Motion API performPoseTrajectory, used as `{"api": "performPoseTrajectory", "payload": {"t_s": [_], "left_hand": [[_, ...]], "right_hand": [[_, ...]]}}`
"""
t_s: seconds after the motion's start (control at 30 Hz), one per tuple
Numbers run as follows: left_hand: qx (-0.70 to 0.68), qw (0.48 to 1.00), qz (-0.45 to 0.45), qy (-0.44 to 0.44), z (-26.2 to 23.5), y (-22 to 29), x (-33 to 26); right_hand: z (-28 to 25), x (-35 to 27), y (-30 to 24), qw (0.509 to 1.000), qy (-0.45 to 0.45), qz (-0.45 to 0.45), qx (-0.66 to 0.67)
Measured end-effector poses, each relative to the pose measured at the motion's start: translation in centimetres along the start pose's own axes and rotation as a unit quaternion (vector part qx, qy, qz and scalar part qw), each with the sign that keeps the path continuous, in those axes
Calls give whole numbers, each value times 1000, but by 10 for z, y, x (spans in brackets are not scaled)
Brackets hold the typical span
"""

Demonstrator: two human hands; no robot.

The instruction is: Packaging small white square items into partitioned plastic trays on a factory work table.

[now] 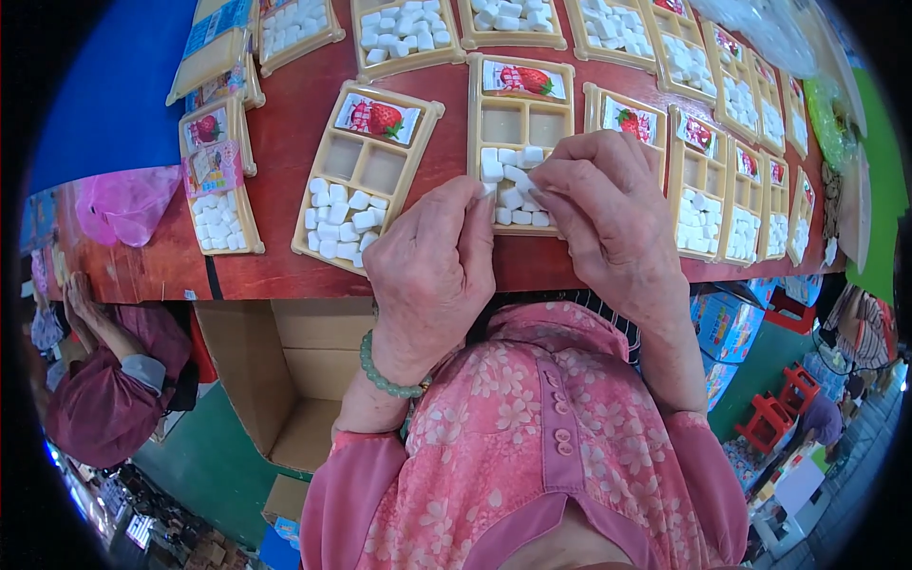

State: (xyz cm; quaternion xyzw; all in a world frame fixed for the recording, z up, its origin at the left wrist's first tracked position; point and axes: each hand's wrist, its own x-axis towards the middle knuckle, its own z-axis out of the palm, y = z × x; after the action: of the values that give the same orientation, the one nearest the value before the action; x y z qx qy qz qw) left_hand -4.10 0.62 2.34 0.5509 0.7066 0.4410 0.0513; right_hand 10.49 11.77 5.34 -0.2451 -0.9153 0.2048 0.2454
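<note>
Both my hands work over the tan compartment tray point(474, 85) in the middle of the near row. Its front compartment holds small white blocks point(511, 197), like little marshmallows. A strawberry-printed packet point(522, 81) lies in its back compartment, and the two middle ones are bare. My left hand point(429, 256), with a green bead bracelet point(373, 372) on the wrist, is closed in a pinch at the tray's left edge, a white block at its fingertips. My right hand point(608, 204) pinches over the right part of the blocks; its fingers partly hide what they hold.
A similar tray point(418, 142) stands to the left, and several more fill the red table point(285, 190) to the right and back. Stacked trays point(247, 142) stand at far left by a pink plastic bag point(128, 204). Below is a cardboard box point(247, 380). Another person's hands point(85, 309) show at left.
</note>
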Motion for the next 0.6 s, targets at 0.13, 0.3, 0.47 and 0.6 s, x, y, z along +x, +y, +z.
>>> {"api": "performPoseTrajectory", "payload": {"t_s": [0.13,0.3,0.47,0.6], "left_hand": [[-21,1000,8,7,2,-1,-1],[-4,1000,21,-9,4,-2,-2],[4,999,31,6,5,-2,-2],[-4,1000,25,17,7,-1,-2]], "right_hand": [[2,-2,2,999,23,17,31],[3,5,-2,1000,8,4,5],[5,9,-5,998,-35,-30,-35],[2,13,-7,998,-47,-30,-33]]}}
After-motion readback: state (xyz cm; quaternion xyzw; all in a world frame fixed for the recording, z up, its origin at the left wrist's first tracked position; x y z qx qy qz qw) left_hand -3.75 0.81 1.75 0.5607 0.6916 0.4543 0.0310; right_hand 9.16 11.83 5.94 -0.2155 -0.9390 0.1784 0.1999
